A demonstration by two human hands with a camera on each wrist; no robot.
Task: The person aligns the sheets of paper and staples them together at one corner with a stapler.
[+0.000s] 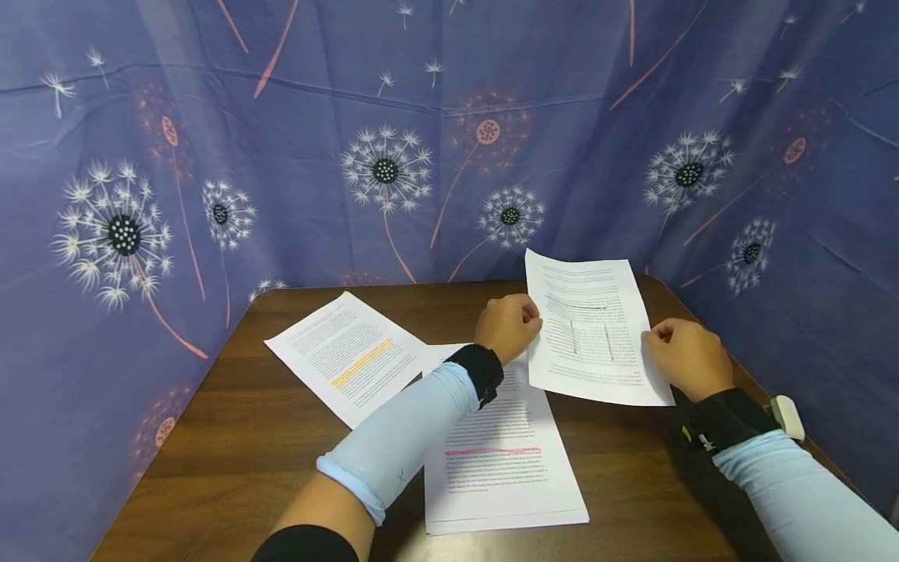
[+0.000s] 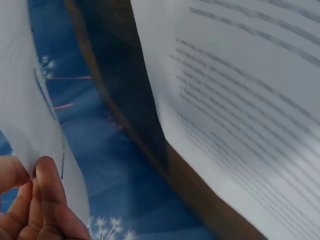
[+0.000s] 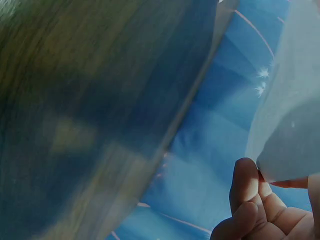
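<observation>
Between both hands a printed sheet of paper is held up over the right part of the table, tilted toward me. Dark pen lines mark its text. My left hand pinches its left edge; in the left wrist view thumb and fingertips meet on the paper. The right edge is pinched by my right hand, whose fingers show against the sheet in the right wrist view. Below my left forearm lies a stack of printed pages with a pink highlighted line, partly hidden by that arm.
Left of the stack, another printed page with orange highlighting lies at an angle, its corner meeting the stack. The wooden table ends at a blue dandelion-print curtain behind and at both sides.
</observation>
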